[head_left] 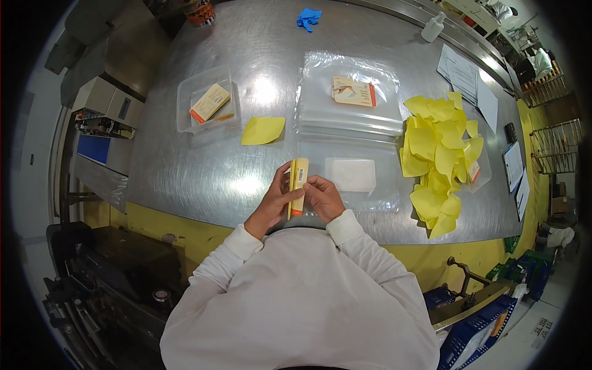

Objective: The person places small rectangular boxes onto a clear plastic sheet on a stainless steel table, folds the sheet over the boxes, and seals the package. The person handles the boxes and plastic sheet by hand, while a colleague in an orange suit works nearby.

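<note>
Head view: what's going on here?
The person's left hand and right hand hold a cream-and-orange printed packet near the front edge of the grey metal table. Similar packets lie in a clear plastic tub at left and on stacked clear plastic bags ahead. Curled yellow sheets are heaped at right.

Near the far edge of your steel desk (185,169) lies a crumpled blue glove (309,19), with a translucent bottle (433,29) farther to your right and an orange-and-black tub (198,12) at the far left. Along your right edge you have printed sheets (459,71), a small black object (510,132) and a clipboard (513,163). Beyond the desk, a boxy machine (105,102) stands to your left; metal racks (557,147) and a blue crate (478,333) are to your right.
</note>
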Available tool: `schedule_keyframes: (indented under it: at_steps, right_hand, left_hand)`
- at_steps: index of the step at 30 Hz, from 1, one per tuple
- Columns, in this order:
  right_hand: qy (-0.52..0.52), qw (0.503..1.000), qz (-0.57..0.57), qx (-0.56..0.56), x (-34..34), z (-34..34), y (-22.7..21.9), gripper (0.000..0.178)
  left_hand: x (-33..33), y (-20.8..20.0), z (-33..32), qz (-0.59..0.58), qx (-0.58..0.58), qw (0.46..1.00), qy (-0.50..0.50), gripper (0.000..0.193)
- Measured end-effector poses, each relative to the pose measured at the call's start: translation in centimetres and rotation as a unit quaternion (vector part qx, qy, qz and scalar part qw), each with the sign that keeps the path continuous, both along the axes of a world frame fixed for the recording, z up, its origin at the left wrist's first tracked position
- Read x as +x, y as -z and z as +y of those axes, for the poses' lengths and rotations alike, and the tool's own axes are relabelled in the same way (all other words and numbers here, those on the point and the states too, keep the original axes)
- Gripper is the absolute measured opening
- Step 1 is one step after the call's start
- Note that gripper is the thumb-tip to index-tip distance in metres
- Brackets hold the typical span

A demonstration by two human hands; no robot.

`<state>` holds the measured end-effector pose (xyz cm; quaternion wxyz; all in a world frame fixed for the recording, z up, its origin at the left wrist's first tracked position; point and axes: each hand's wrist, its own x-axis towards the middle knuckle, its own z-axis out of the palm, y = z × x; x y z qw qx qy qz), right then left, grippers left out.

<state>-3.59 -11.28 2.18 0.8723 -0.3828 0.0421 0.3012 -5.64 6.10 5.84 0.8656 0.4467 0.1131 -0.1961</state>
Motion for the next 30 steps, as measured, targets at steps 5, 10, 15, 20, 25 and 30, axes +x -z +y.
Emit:
schedule_keyframes:
  at_steps: [5, 10, 15, 20, 25, 30]
  right_hand:
    - [0.123, 0.975, -0.05, -0.179, 0.7, -1.0, -0.7, 0.013]
    - [0.17, 0.961, -0.086, -0.2, 1.4, -2.2, -2.4, 0.014]
    - [0.145, 0.96, -0.104, -0.217, 0.7, -1.1, -3.4, 0.016]
    - [0.115, 0.952, -0.094, -0.268, -0.5, -1.7, -4.3, 0.013]
    - [0.127, 0.955, -0.081, -0.257, -0.9, -2.1, -3.9, 0.013]
    - [0.124, 0.964, -0.09, -0.219, -1.1, -2.1, -3.7, 0.017]
  left_hand:
    - [0.6, 1.4, 1.6, -0.025, 0.248, 0.966, -0.07, 0.088]
    - [0.5, 0.0, 2.2, -0.21, 0.543, 0.81, -0.071, 0.076]
    - [1.1, -1.1, -1.7, -0.066, 0.184, 0.979, -0.063, 0.042]
    - [1.9, -1.5, -2.8, -0.076, 0.173, 0.965, -0.181, 0.032]
    - [1.6, -2.7, -3.9, -0.071, 0.17, 0.976, -0.119, 0.046]
    - [1.6, -2.5, -4.3, -0.075, 0.199, 0.967, -0.144, 0.049]
